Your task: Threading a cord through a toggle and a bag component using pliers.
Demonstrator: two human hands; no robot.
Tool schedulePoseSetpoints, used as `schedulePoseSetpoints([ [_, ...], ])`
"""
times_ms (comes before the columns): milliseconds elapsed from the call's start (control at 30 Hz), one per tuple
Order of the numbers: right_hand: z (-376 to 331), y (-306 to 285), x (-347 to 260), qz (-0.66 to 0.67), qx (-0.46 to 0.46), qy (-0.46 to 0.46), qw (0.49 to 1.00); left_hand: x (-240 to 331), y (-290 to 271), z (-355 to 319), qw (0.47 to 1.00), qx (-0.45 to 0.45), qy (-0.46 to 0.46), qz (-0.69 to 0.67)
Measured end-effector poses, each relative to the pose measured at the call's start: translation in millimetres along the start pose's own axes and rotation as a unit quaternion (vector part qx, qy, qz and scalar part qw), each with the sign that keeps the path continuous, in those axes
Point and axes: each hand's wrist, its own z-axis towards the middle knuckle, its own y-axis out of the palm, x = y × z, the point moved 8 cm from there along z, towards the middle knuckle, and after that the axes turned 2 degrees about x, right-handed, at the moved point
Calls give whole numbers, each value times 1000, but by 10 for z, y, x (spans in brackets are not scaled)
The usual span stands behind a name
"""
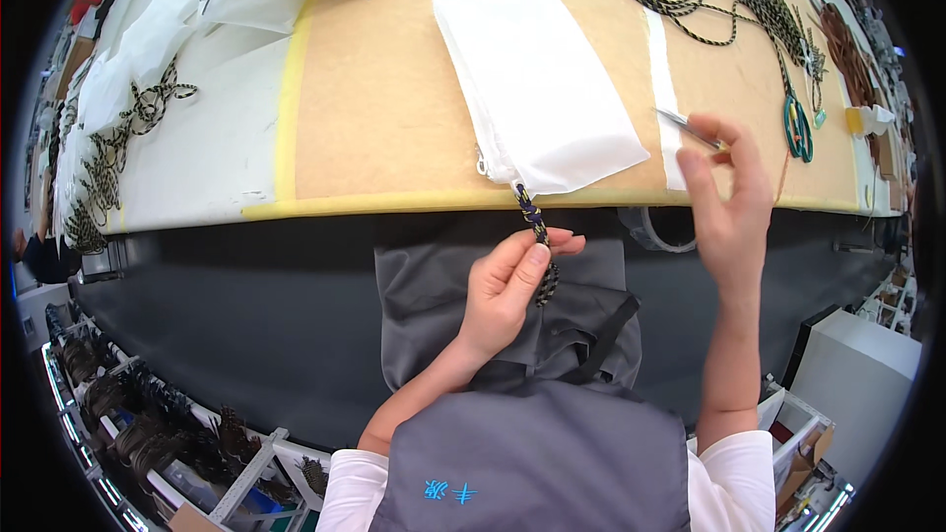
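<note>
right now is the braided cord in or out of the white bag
Partly in. The cord comes out of the white bag at its lower corner, hangs past the table edge, and the left hand pinches the free end.

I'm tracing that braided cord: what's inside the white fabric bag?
The braided cord, pinched by the left hand, enters the white fabric bag at its corner; the bag's inside is covered.

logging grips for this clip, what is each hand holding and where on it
The left hand pinches the braided cord hanging from the white bag, near the cord's lower end. The right hand holds a thin metal tool by its near end.
</note>
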Motion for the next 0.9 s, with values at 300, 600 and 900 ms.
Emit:
schedulePoseSetpoints([
  [300,-468,812,-413,201,-55,83,975,703,180,90,846,-77,276,449],
  [600,-545,550,-241,192,-39,67,978,1087,467,499,698,-140,355,606],
  [900,-511,478,-186,193,-10,-17,981,939,619,558,669,-212,367,611],
])
